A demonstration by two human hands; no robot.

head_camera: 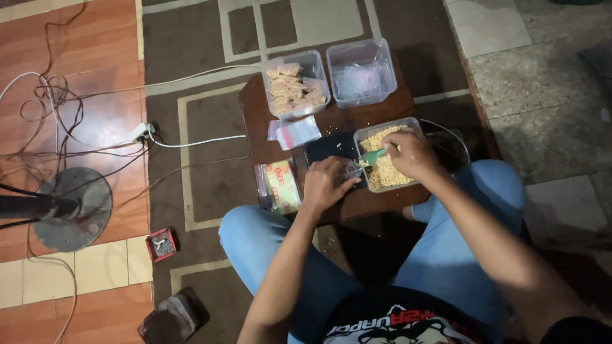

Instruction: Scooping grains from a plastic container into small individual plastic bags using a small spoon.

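Gripped in the right hand (411,153) is a small green scoop (373,155), fingers closed around its handle, the bowl end pointing left over the edge of a clear tub of tan crumbly grain (382,162). Left hand (325,183) is pinched shut on a small clear bag (354,168), held just beside the scoop's tip, at the tub's left wall. Both sit right of centre in the frame, over a low dark brown table (255,121).

Under the left hand lies a flat black slab (328,148); what it is cannot be told. Toward the upper centre of the frame, two more clear tubs stand side by side on the table's far edge: the left one (295,83) holds filled packets of the tan stuff, the right one (361,71) holds what look like empty clear bags. A loose stack of clear bags (294,132) lies between the left tub and the black slab. A wrapped pack with a yellow and red print (280,186) lies at the table's left edge, near the left hand.

On the floor at the left of the frame: a round fan base (73,207), tangled cords (57,108), a small red box (161,244). The person's knees in blue jeans (255,236) flank the table
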